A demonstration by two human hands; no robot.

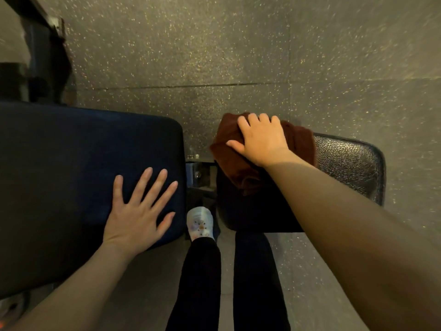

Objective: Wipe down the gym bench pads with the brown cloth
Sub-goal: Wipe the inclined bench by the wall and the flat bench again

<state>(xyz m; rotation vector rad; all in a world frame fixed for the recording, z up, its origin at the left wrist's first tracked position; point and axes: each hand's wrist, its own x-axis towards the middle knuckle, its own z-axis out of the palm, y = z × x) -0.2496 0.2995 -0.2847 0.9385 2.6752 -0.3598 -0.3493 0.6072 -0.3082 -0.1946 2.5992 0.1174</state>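
Nearest the camera, two legs in black trousers (238,283) are seen, standing in the gap between the two pads, with one foot in a white patterned sock (201,222) placed on the floor just beside the pad edges. This stance is judged to be adopted so that both pads can be reached without stepping.

The left hand (137,211) is laid flat on the large dark blue upholstered bench pad (71,163), near its rounded right-hand corner. The fingers are spread and straight, and nothing is gripped. The hand is judged to be placed there as a brace while weight is leaned forward.

Between the pads, a metal bracket with bolts (196,167) is exposed.

Farther out, the right hand (261,138) is pressed palm-down on the bunched brown terry cloth (229,158). The fingers are bent over the far fold of the cloth and the thumb is extended along its left side; whether the cloth is pinched or only pushed cannot be told. The cloth lies directly under the hand, on the far left part of the smaller black textured leatherette seat pad (350,163), with loose folds trailing toward the viewer. The bunching is judged to give a thick wiping face.

Beyond, the grey speckled rubber floor (238,44) is visible, and a dark machine frame (43,56) stands at far left.
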